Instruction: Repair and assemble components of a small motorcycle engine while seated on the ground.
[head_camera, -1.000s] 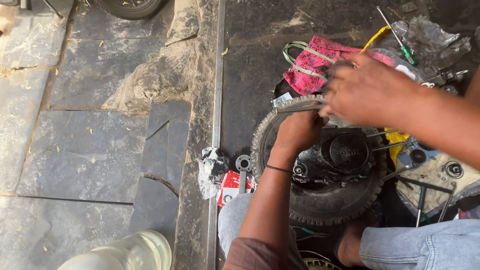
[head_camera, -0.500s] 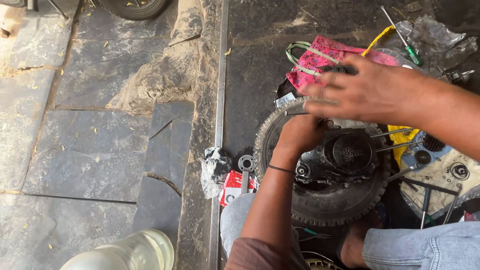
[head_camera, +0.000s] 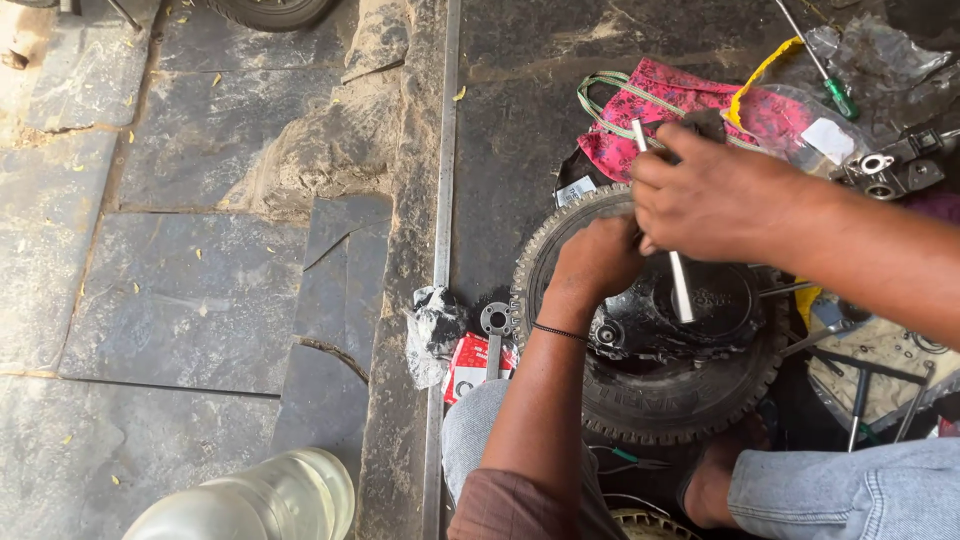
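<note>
The right hand (head_camera: 725, 190) has swung in over the wheel since a second ago, and now a slim silver metal rod (head_camera: 679, 283) shows in it that was hidden before: one end pokes up above the knuckles, the other reaches down below the fingers onto the black metal hub cover (head_camera: 700, 310). The fingers are wrapped shut around the rod's middle. So the tool is now set against the work, which reads to me as levering or driving at the hub.

The left hand (head_camera: 597, 262) has barely shifted. It stays pressed on the near-left part of the black knobbly rubber tyre (head_camera: 660, 405), fingers curled down over the hub's edge just beside the rod's lower end; whether they pinch anything I cannot tell. It seems to be steadying the wheel.

The wheel lies flat on the dark floor, right under both sets of fingers, between the person's knees. Beyond the right fingers sits a pink patterned cloth bag (head_camera: 670, 95), and further out a green-handled screwdriver (head_camera: 822, 60). Left of the left fingers, a crumpled red-and-white packet (head_camera: 465, 365) lies beside a small grey ring spanner (head_camera: 494, 335).
</note>
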